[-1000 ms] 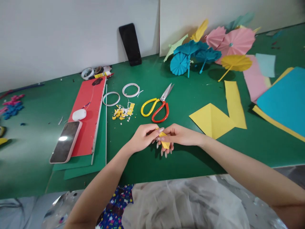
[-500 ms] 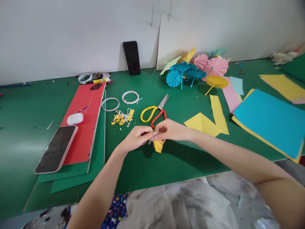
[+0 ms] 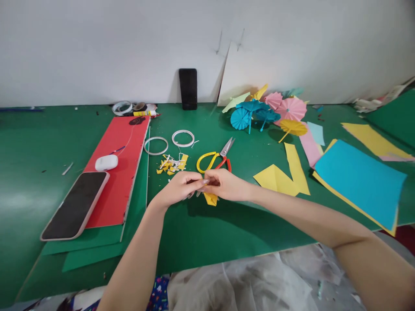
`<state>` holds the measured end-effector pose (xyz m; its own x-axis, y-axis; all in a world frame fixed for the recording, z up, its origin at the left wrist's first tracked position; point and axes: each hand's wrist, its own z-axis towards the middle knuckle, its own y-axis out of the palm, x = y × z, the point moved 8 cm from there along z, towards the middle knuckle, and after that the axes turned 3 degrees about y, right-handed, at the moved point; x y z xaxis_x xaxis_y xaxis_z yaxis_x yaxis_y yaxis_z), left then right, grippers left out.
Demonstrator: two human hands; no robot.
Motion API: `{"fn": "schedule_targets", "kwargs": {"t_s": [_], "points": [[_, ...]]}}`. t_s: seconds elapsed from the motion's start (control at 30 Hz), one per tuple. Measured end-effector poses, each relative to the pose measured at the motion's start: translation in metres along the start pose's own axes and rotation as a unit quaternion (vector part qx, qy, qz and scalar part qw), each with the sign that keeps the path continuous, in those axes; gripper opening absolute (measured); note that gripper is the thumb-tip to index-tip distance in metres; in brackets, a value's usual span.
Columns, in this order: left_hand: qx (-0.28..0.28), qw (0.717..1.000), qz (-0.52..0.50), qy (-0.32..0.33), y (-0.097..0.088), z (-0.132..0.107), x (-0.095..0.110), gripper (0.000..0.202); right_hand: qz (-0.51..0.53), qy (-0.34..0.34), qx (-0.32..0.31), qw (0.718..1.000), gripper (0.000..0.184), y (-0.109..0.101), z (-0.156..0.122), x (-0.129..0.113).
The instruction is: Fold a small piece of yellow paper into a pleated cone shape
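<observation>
My left hand and my right hand meet fingertip to fingertip over the green table, both pinching a small folded piece of yellow paper that hangs below the fingers. Just behind the hands lie scissors with one yellow and one red handle, blades pointing away to the right. A little heap of yellow and white paper scraps sits left of the scissors.
A phone and a white earbud case rest on a red board at left. Two white tape rings, cut yellow paper, blue sheet, paper umbrellas, another phone against the wall.
The view has tilted up and shifted, so the hands sit higher on the table. The yellow paper is drawn further into the fingers, with less of it showing below them.
</observation>
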<state>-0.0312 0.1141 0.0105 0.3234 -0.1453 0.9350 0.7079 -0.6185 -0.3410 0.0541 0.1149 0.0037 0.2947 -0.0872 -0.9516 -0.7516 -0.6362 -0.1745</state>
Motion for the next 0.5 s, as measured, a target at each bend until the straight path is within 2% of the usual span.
{"fn": "schedule_targets", "kwargs": {"t_s": [0.07, 0.13, 0.37, 0.5], "points": [[0.003, 1.000, -0.005, -0.003, 0.000, 0.000, 0.001, 0.039, -0.002, 0.006, -0.006, 1.000, 0.036, 0.002, -0.002, 0.002], [0.009, 1.000, -0.001, -0.002, 0.000, -0.001, 0.002, 0.040, 0.021, 0.016, -0.038, 0.999, 0.034, 0.009, -0.003, 0.007], [0.027, 1.000, 0.009, 0.009, 0.002, 0.000, 0.001, 0.040, 0.054, 0.002, -0.009, 0.998, 0.033, 0.018, -0.002, 0.019], [0.032, 0.999, 0.004, 0.004, 0.002, 0.001, -0.001, 0.040, 0.067, 0.016, -0.040, 0.997, 0.034, 0.019, -0.003, 0.020]]}}
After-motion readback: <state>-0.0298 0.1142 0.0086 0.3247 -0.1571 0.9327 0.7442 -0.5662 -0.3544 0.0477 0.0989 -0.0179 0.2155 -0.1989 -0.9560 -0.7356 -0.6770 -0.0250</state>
